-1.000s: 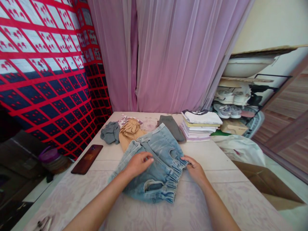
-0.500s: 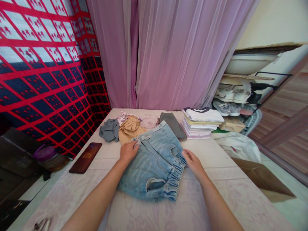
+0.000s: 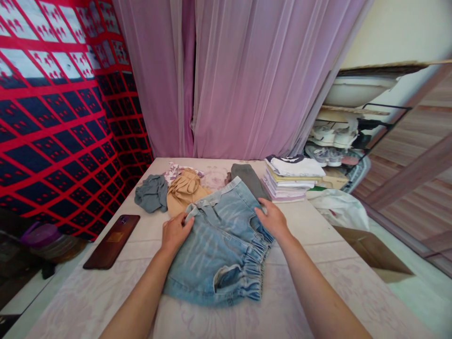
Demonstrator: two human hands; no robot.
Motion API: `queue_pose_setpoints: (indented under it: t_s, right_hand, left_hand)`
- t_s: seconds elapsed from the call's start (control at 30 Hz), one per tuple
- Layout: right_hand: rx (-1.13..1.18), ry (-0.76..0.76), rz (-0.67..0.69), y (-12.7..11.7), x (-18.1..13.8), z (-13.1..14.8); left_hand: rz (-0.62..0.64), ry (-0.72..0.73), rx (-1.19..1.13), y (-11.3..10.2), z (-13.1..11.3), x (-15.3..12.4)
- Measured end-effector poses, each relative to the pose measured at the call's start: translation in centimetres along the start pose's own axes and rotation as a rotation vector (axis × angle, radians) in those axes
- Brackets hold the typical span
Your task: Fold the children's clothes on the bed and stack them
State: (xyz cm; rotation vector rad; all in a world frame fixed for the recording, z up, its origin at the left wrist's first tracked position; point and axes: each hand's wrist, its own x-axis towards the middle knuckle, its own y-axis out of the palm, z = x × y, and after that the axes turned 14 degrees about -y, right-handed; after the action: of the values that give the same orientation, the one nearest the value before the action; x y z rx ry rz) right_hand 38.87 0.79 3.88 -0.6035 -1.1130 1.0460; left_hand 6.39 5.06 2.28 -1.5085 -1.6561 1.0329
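Light-blue denim shorts (image 3: pixel 215 254) lie spread on the cloth-covered table, their gathered elastic waistband toward the right and the leg openings toward the upper left. My left hand (image 3: pixel 175 233) is closed on the frayed hem of a leg, thumb on top. At the upper right side, near a pocket, my right hand (image 3: pixel 273 219) grips the edge of the shorts between thumb and fingers. Just beyond the shorts lie a crumpled tan garment (image 3: pixel 185 188), a bunched grey garment (image 3: pixel 151 193) and a folded dark grey garment (image 3: pixel 249 181).
A stack of folded shirts (image 3: pixel 293 176) stands at the back right. A phone (image 3: pixel 112 241) lies by the left edge. A patterned cloth (image 3: pixel 198 175) is at the back. Beyond the right edge are a white bag (image 3: pixel 341 207), a cardboard box (image 3: pixel 370 252) and a shoe rack (image 3: pixel 374 125).
My right hand has slid from the waistband up along the side of the shorts. My left hand stays at the hem. The camera view has shifted slightly.
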Motion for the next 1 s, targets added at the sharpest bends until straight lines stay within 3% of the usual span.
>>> queue_pose_setpoints:
  t_s: [0.2, 0.33, 0.47, 0.57, 0.67, 0.73, 0.83, 0.9, 1.0]
  right_hand:
    - [-0.067, -0.001, 0.039, 0.6, 5.3, 2.9]
    - [-0.114, 0.009, 0.115, 0.4, 6.5, 4.2]
    - [-0.027, -0.073, 0.011, -1.1, 6.6, 5.9]
    - [0.089, -0.228, -0.079, -2.6, 5.1, 8.5]
    - [0.236, -0.410, -0.033, -3.4, 1.9, 12.3]
    - [0.257, -0.474, 0.053, -3.2, -0.9, 15.1]
    - [0.229, -0.555, 0.299, -1.7, -5.0, 18.3]
    - [0.201, -0.574, 0.431, -0.4, -7.0, 19.4]
    - [0.191, -0.562, 0.513, 1.2, -8.6, 19.9]
  left_hand:
    - [-0.020, 0.017, 0.046, 0.3, 0.2, 0.1]
    - [-0.056, 0.004, 0.134, 0.3, -0.3, 0.1]
    - [-0.067, -0.005, 0.151, 0.4, -0.6, 0.0]
    - [-0.072, -0.019, 0.098, 0.4, -0.4, 0.0]
    - [-0.076, -0.027, 0.016, 0.5, -0.1, 0.1]
    - [-0.062, -0.044, -0.043, 0.6, 0.2, 0.2]
    - [-0.001, -0.089, -0.180, 0.9, 0.9, 0.5]
    - [0.034, -0.092, -0.296, 1.0, 1.6, 0.7]
    - [0.097, -0.025, -0.429, 0.8, 2.9, 0.8]
